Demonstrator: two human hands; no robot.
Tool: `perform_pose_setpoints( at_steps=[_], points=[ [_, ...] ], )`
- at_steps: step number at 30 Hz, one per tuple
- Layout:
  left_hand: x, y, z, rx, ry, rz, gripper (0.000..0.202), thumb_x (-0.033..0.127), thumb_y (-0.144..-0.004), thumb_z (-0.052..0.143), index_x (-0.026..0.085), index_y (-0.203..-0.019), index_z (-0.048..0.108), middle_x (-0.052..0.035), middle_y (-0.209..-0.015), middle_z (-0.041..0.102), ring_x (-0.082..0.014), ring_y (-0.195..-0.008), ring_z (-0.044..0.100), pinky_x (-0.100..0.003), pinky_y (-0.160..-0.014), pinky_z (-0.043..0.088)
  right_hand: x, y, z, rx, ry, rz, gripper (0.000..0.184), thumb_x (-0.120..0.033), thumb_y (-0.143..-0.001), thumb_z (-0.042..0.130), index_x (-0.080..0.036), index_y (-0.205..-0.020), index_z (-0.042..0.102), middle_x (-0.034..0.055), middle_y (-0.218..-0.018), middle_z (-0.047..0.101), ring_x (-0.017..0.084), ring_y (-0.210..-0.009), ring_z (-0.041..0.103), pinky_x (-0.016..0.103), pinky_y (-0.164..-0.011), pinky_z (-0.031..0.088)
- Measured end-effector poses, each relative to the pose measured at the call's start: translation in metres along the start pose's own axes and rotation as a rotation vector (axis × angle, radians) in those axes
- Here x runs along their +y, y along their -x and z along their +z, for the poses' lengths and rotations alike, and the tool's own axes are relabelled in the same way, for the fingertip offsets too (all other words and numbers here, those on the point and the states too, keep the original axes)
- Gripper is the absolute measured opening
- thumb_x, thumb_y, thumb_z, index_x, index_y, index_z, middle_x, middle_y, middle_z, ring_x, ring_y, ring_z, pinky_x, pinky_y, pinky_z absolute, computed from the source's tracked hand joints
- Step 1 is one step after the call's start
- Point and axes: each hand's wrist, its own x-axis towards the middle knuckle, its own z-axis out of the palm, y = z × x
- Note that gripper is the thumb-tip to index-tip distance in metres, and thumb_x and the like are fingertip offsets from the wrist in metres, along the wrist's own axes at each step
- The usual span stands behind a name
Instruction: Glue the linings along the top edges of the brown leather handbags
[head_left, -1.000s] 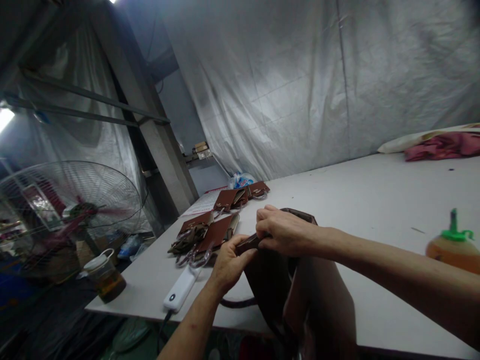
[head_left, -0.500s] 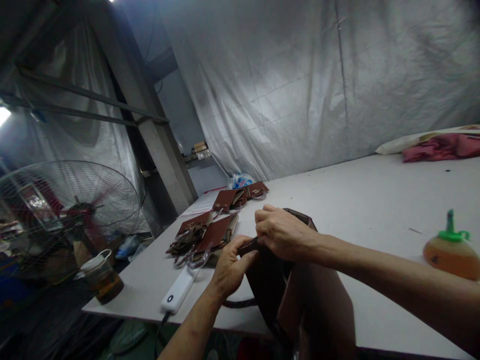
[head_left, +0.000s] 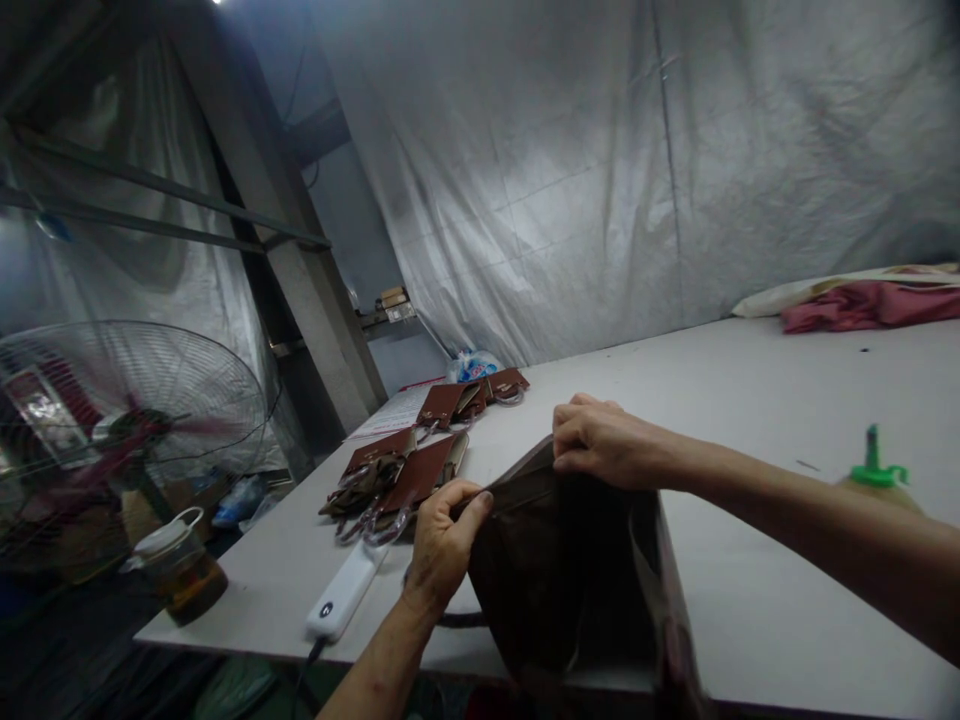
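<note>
A dark brown bag (head_left: 525, 570) stands at the table's near edge, its mouth spread so that the dark inside shows. My left hand (head_left: 442, 540) pinches the left end of the rim, thumb on top. Farther right along the same rim, my right hand (head_left: 604, 440) is closed on the edge, its fingertips partly hidden. A dark strap (head_left: 461, 620) lies on the table beneath my left hand. Beyond it, several reddish-brown bag pieces (head_left: 424, 472) with plastic-wrapped handles lie in a group.
A white power bank or strip (head_left: 346, 592) with a cable lies left of my hands. A lidded jug (head_left: 184, 575) stands at the left corner, near a fan (head_left: 135, 430). A green-capped bottle (head_left: 877, 475) is behind my right forearm; pink cloth (head_left: 870, 306) lies at the back right.
The bag's mouth has been pulled wider and its inside now shows. My right hand has moved right along the rim, away from my left. The view has shifted slightly.
</note>
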Motion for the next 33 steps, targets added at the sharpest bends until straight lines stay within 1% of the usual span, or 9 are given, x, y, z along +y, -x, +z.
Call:
perform_pose_setpoints(
  at_steps=[3,6,10,16,23,25,28,31,33],
  points=[
    [0.002,0.002,0.000,-0.012,-0.003,0.014,0.024,0.034,-0.087,0.060,0.015,-0.072,0.064,0.0013,-0.068,0.052,-0.0129,-0.068,0.048,-0.023,-0.064,0.036,0.014,-0.001,0.002,0.069,-0.044,-0.091,0.010,-0.017,-0.080,0.069,-0.019,-0.071,0.073,0.0051,-0.091,0.065,0.023,-0.100,0.052,0.033,-0.085,0.038],
    [0.003,0.004,0.002,-0.033,-0.010,0.027,0.025,0.034,-0.088,0.059,0.016,-0.072,0.064,0.0010,-0.069,0.053,-0.0133,-0.069,0.050,-0.023,-0.065,0.037,0.018,-0.007,0.007,0.106,-0.067,-0.151,0.011,-0.016,-0.080,0.067,-0.018,-0.070,0.072,0.0039,-0.094,0.065,0.019,-0.094,0.056,0.029,-0.085,0.040],
    [0.005,0.005,0.002,-0.041,-0.021,0.045,0.025,0.033,-0.089,0.058,0.015,-0.074,0.065,-0.0002,-0.072,0.056,-0.0142,-0.071,0.052,-0.023,-0.067,0.038,0.018,-0.015,0.011,0.087,-0.063,-0.121,0.011,-0.015,-0.080,0.065,-0.020,-0.074,0.073,0.0019,-0.097,0.070,0.017,-0.086,0.061,0.026,-0.078,0.042],
    [0.003,0.005,0.002,-0.041,-0.010,0.045,0.026,0.036,-0.090,0.058,0.015,-0.076,0.065,-0.0003,-0.073,0.057,-0.0143,-0.072,0.053,-0.023,-0.067,0.038,0.019,-0.017,0.011,0.080,-0.011,-0.017,0.010,-0.024,-0.081,0.066,-0.022,-0.084,0.075,0.0030,-0.086,0.074,0.019,-0.080,0.065,0.026,-0.070,0.041],
    [0.004,0.006,0.002,-0.028,-0.044,0.012,0.030,0.041,-0.090,0.057,0.016,-0.075,0.064,0.0003,-0.070,0.056,-0.0140,-0.069,0.052,-0.023,-0.063,0.038,0.012,-0.017,0.011,0.084,0.043,0.012,0.011,-0.023,-0.081,0.066,-0.020,-0.081,0.076,0.0051,-0.089,0.076,0.020,-0.081,0.066,0.026,-0.069,0.041],
    [0.007,0.003,0.002,-0.018,-0.088,-0.017,0.030,0.042,-0.087,0.059,0.016,-0.073,0.064,0.0008,-0.067,0.056,-0.0139,-0.065,0.052,-0.023,-0.061,0.038,0.009,-0.018,0.010,0.089,0.059,0.013,0.011,-0.021,-0.081,0.066,-0.019,-0.080,0.077,0.0055,-0.089,0.076,0.020,-0.081,0.067,0.026,-0.069,0.042],
    [0.014,-0.004,0.002,-0.037,-0.193,-0.048,0.027,0.043,-0.082,0.065,0.017,-0.076,0.069,0.0004,-0.067,0.063,-0.0150,-0.064,0.055,-0.024,-0.061,0.039,0.006,-0.017,0.009,0.098,0.088,0.008,0.011,-0.020,-0.080,0.066,-0.019,-0.078,0.077,0.0064,-0.087,0.076,0.020,-0.080,0.067,0.027,-0.069,0.042],
    [0.021,-0.014,-0.003,-0.098,-0.347,0.009,0.027,0.039,-0.084,0.062,0.018,-0.070,0.071,0.0000,-0.068,0.066,-0.0163,-0.068,0.059,-0.026,-0.065,0.039,0.004,-0.016,0.008,0.110,0.116,0.005,0.012,-0.022,-0.080,0.067,-0.019,-0.077,0.077,0.0074,-0.087,0.076,0.022,-0.079,0.068,0.029,-0.069,0.042],
    [0.026,-0.022,-0.008,-0.155,-0.425,0.028,0.029,0.036,-0.085,0.058,0.018,-0.065,0.069,0.0004,-0.065,0.065,-0.0161,-0.066,0.059,-0.026,-0.062,0.037,0.003,-0.015,0.007,0.117,0.130,0.006,0.012,-0.023,-0.080,0.067,-0.019,-0.076,0.078,0.0079,-0.086,0.076,0.023,-0.079,0.068,0.030,-0.069,0.042]
  ],
)
